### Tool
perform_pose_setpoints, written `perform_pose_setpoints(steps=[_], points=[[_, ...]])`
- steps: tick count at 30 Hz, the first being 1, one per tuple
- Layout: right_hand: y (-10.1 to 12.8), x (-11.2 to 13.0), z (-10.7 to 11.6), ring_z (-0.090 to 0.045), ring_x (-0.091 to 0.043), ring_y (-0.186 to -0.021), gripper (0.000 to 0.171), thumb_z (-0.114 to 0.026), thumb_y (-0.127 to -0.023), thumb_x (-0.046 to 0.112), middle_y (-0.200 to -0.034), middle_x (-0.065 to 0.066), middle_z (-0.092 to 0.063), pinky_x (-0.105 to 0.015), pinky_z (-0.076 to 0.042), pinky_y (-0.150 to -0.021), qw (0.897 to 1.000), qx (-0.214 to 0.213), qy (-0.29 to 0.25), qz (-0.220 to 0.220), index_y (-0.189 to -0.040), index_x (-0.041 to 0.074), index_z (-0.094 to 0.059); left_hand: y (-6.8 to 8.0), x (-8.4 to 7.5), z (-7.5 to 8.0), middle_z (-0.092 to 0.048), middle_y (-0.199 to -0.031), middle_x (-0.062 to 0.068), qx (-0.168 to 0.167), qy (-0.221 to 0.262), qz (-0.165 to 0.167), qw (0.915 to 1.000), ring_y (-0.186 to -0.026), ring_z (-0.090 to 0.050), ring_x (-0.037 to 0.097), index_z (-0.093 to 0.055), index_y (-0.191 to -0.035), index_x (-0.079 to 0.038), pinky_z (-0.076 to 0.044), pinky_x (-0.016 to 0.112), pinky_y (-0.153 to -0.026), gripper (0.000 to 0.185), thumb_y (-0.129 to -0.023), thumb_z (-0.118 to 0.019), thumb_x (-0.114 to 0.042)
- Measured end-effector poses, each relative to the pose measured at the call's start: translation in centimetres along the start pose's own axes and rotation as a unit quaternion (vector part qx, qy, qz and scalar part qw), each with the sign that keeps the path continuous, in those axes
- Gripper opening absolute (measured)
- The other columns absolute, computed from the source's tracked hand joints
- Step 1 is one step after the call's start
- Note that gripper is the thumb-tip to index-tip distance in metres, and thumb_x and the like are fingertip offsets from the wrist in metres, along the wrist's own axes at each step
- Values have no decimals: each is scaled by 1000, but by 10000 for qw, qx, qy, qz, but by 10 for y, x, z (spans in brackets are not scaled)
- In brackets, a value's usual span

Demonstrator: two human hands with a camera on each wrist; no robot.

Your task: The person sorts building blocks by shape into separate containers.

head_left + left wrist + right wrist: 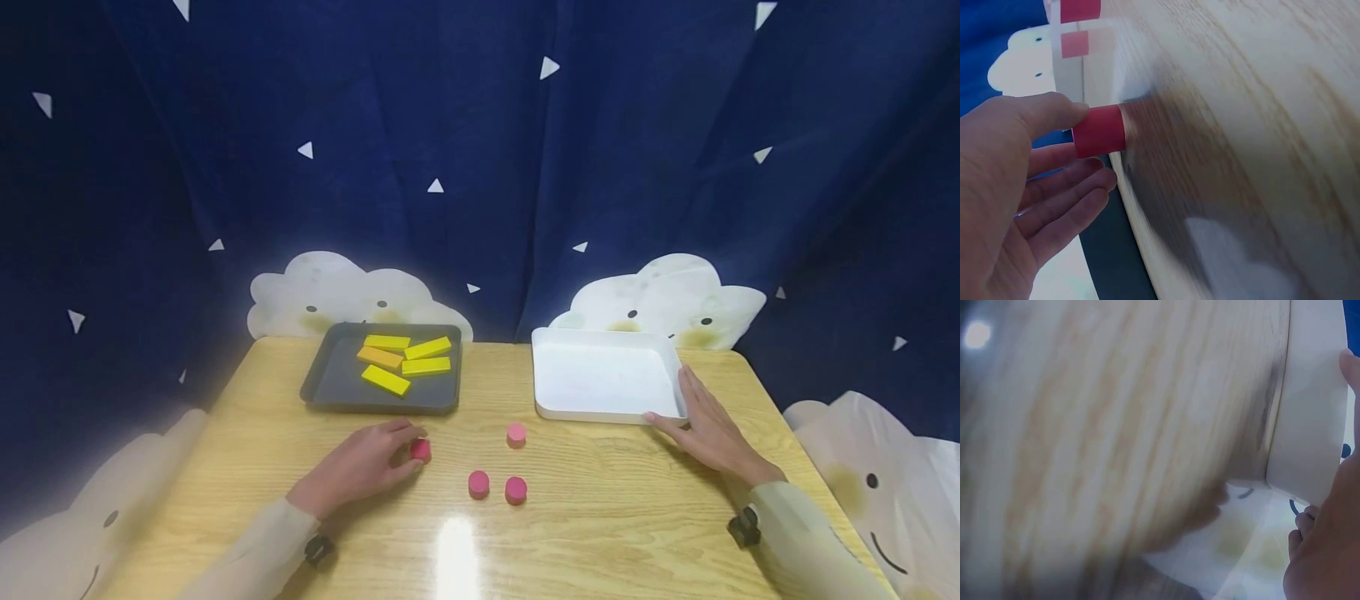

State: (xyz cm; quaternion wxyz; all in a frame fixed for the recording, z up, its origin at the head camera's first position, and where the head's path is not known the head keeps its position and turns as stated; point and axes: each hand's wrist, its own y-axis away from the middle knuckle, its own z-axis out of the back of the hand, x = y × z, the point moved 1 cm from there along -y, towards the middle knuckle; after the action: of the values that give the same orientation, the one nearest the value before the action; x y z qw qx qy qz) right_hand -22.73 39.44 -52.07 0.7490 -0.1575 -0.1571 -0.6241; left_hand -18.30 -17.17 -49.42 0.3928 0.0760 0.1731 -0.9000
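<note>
Plainly, in the head view, one red cylinder (pixel 421 451) is pinched by the left hand (pixel 360 468); three pink cylinders (pixel 478 483) are seen right of its fingers (pixel 401 432), and beyond those fingers one gray tray (pixel 337 379) with four yellow blocks (pixel 426 366) and one orange block (pixel 380 357). One white tray (pixel 600 375) is touched by the right hand (pixel 712 435), fingers straight, thumb apart. In the left wrist view, three fingers are held loose beside the pinch. In the right wrist view, the thumb is laid at the rim.
</note>
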Motion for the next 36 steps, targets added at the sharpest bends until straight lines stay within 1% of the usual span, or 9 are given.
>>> perform_pose_setpoints(steps=[6,12,17,19,24,30,33,36], points=[[0,0,1,-3,-53,-162,116,-62,-103,62,-178,-23,12,-77,-12,-125,10000,16,-13,-10,-169,0,9,-1,0,-2,-73,-98,-5,0,4,10,10000,-79,-59,2,-79,-116,-11,-60,23,-74,26,-95,-84,-25],[0,1,1,-3,-53,-162,115,-62,-103,62,-178,-23,13,-76,-11,-125,10000,12,-22,0,-169,1,10,-2,-2,-2,-71,-94,-6,-64,-38,-4,10000,-75,-57,1,-79,-113,-11,-59,22,-71,23,-94,-84,-24],[1,1,1,-3,-53,-162,115,-63,-103,61,-178,-23,12,-76,-11,-125,10000,-8,-50,23,-169,1,10,-1,-3,-1,-71,-93,-5,-134,-57,-91,9999,-75,-58,2,-79,-111,-10,-58,22,-70,21,-94,-84,-21],[1,1,1,-3,-53,-162,115,-63,-103,61,-178,-23,12,-76,-11,-125,10000,-8,-69,27,-169,2,11,-1,-4,-1,-72,-95,-3,-187,-75,-126,9997,-76,-60,3,-79,-112,-9,-59,23,-70,22,-94,-84,-21],[1,0,2,-4,-54,-161,115,-63,-103,60,-178,-22,12,-76,-12,-125,9999,-14,-116,54,-169,5,13,-2,-6,2,-75,-100,0,-435,-205,-277,9985,-81,-66,7,-78,-112,-8,-62,24,-75,26,-92,-85,-23],[1,0,1,-3,-53,-162,114,-62,-104,60,-178,-22,12,-76,-12,-125,9999,-55,-103,89,-169,3,12,-10,-8,10,-73,-98,-4,-603,-278,-465,9967,-80,-65,7,-76,-111,-12,-62,23,-76,24,-92,-85,-24],[1,0,1,-3,-53,-162,114,-62,-104,60,-178,-21,12,-77,-12,-125,9999,-52,-113,96,-169,4,12,-18,-10,16,-74,-101,-3,-659,-370,-538,9957,-81,-67,10,-76,-114,-11,-63,23,-77,25,-93,-83,-25],[2,0,1,-3,-54,-161,114,-62,-104,60,-178,-22,12,-77,-12,-125,9998,-51,-131,106,-169,4,13,-28,-14,22,-74,-101,-3,-679,-401,-591,9951,-78,-66,11,-76,-114,-11,-61,20,-73,23,-95,-80,-23]])
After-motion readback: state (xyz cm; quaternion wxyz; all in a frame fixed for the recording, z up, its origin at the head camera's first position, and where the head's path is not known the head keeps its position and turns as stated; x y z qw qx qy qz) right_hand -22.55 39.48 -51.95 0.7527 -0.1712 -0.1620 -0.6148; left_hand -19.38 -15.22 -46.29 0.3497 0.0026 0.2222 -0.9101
